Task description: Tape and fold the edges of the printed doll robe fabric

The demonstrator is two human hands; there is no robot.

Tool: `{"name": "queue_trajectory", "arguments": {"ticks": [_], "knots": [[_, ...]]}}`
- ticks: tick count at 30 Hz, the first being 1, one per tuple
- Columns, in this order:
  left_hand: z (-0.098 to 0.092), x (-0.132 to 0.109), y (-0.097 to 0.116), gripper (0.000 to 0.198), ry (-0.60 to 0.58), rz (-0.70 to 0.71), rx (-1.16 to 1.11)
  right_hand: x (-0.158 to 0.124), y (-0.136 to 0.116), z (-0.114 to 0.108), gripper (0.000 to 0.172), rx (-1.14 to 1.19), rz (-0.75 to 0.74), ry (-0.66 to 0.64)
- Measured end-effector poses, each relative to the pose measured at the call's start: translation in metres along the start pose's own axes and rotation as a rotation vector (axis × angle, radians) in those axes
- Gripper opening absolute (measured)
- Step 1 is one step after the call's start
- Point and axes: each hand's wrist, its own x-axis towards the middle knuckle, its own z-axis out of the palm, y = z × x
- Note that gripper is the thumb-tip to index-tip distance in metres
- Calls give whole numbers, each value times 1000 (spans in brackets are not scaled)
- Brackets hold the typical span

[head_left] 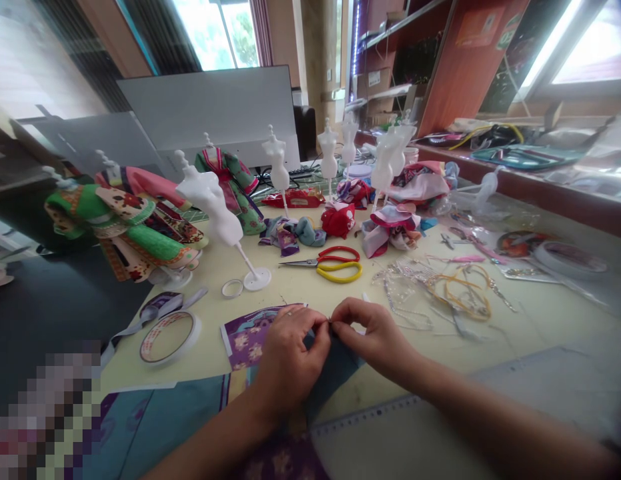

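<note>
My left hand point(293, 347) is closed in a pinch at the top edge of a dark teal fabric piece point(340, 373). Its fingertips meet those of my right hand point(370, 328), which is also pinched. A tiny thing shows between the two sets of fingertips, too small to name. Beside my left hand lies a purple patterned fabric piece point(247, 340) with a pale border. A larger teal and purple cloth point(160, 420) spreads under my left forearm. Below my hands a clear ruler point(370, 417) crosses the table. Scissors point(335, 263) with red and yellow handles rest beyond my hands.
A bare white mannequin point(215, 207) stands at left, near dressed doll mannequins point(125, 220). A tape roll point(170, 338) lies at front left. Fabric bundles point(390, 227) and several white mannequins sit farther back. Tangled chains and cords point(455, 293) lie at right. A monitor point(210, 113) stands behind.
</note>
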Motion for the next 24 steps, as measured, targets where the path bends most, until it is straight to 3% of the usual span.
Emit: {"name": "queue_trajectory", "arguments": {"ticks": [5, 10, 18, 24], "knots": [[-4, 4, 6, 14, -110, -247, -163, 3, 1, -2, 6, 127, 86, -44], [-6, 6, 8, 16, -170, -398, -320, 5, 3, -2, 5, 270, 183, -75], [-3, 5, 5, 17, -216, -543, -573, 5, 2, -3, 8, 456, 342, -116], [-3, 6, 7, 20, -222, -571, -742, 5, 6, -3, 8, 573, 412, -152]]}}
